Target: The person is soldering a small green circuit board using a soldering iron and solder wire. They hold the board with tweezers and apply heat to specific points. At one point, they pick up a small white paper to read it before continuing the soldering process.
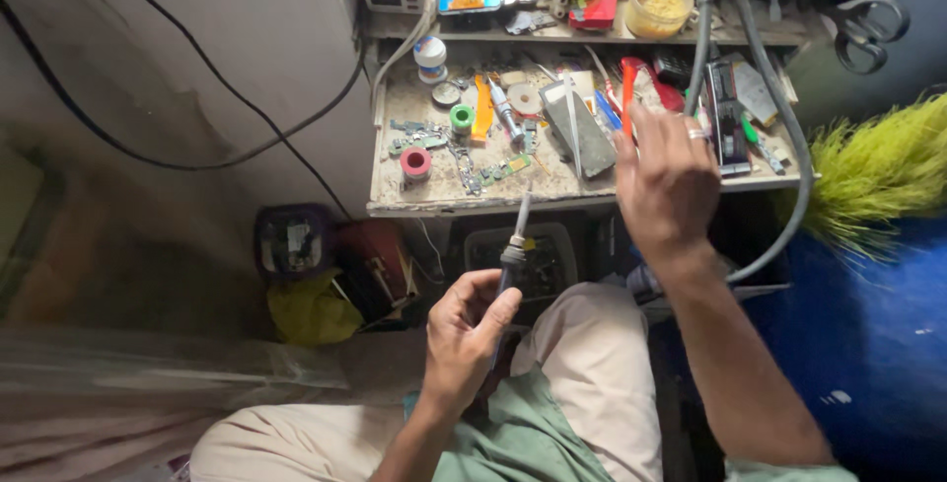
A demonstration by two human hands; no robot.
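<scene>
Pinched between the thumb and curled fingers of my left hand (464,329), a slim soldering iron (513,250) stands nearly upright over my lap, its dark handle low in the grip and its pale metal tip pointing up and slightly right toward the front edge of the cluttered workbench (395,201); my right hand (669,181) is raised above the bench edge with fingers loosely spread, holding nothing that I can make out, its fingertips over the jumble of tools near a grey flat block (584,137). Largest in view, the bench tray lies straight ahead of both hands, with a shelf of boxes and tubs behind it; a thick grey cable (789,147) loops down past my right wrist, and a green bristly brush (878,176) sits off to the right. Smaller still, a pink tape roll (415,162), a green tape roll (461,118) and small circuit boards (498,170) lie on the bench just beyond the iron's tip, nearer my left hand than my right, the iron's long axis aimed close to them
</scene>
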